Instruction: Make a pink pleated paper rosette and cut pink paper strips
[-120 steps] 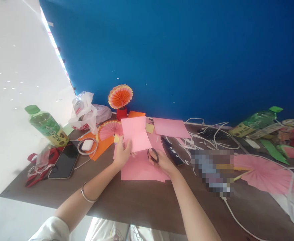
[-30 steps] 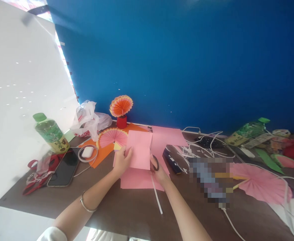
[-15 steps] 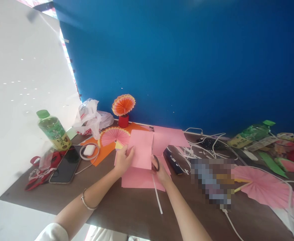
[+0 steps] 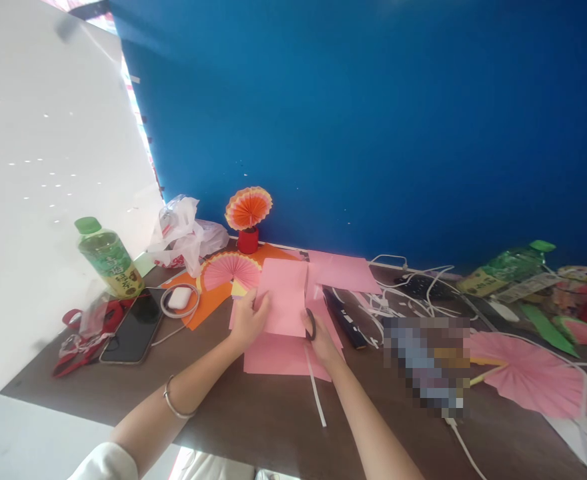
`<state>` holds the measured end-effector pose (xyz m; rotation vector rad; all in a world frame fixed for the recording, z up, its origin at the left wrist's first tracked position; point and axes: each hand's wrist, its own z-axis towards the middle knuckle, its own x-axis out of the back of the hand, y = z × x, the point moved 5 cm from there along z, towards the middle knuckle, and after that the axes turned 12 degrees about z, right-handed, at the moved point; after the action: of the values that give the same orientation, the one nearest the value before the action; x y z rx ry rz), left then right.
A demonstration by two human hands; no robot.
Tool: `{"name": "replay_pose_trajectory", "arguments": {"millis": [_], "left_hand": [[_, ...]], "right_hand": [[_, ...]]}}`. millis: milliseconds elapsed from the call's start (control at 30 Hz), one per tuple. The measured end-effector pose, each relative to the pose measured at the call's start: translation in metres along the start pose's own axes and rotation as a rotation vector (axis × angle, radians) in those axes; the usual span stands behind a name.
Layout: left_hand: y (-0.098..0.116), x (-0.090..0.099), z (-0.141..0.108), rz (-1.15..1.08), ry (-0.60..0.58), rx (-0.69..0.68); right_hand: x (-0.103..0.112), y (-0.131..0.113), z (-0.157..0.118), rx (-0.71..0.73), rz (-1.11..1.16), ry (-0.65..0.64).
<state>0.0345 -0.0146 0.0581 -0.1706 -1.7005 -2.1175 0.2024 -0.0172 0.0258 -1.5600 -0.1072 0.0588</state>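
My left hand (image 4: 249, 320) grips the left edge of a pink sheet (image 4: 286, 293), thumb on top. My right hand (image 4: 322, 340) is closed on dark-handled scissors (image 4: 311, 324) at the sheet's right side; their blades point away from me along that edge. Beneath lie more pink sheets (image 4: 278, 357). A thin white strip (image 4: 316, 393) hangs from near the scissors toward me. Another pink sheet (image 4: 346, 272) lies behind on the right.
At left are a green-capped bottle (image 4: 111, 260), a phone (image 4: 132, 330) and red scissors (image 4: 68, 363). Behind stands an orange paper fan in a red pot (image 4: 248, 241). White cables (image 4: 428, 293), a dark cutter-like object (image 4: 346, 321) and a pink fan (image 4: 538, 373) are at right.
The scissor blades show less beside the sheet's right edge. The pink piece right of the cut has shifted slightly. Both hands stay in nearly the same place; the view moves a little.
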Motion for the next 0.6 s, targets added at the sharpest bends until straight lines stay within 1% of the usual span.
{"name": "replay_pose_trajectory", "arguments": {"millis": [333, 600], "left_hand": [[-0.0002, 0.0001, -0.0001, -0.009, 0.007, 0.012], [-0.0003, -0.0006, -0.0001, -0.023, 0.013, 0.007]], "right_hand": [[-0.0007, -0.0033, -0.0004, 0.036, -0.045, 0.002], [-0.0004, -0.0016, -0.0005, 0.021, -0.014, 0.004]]}}
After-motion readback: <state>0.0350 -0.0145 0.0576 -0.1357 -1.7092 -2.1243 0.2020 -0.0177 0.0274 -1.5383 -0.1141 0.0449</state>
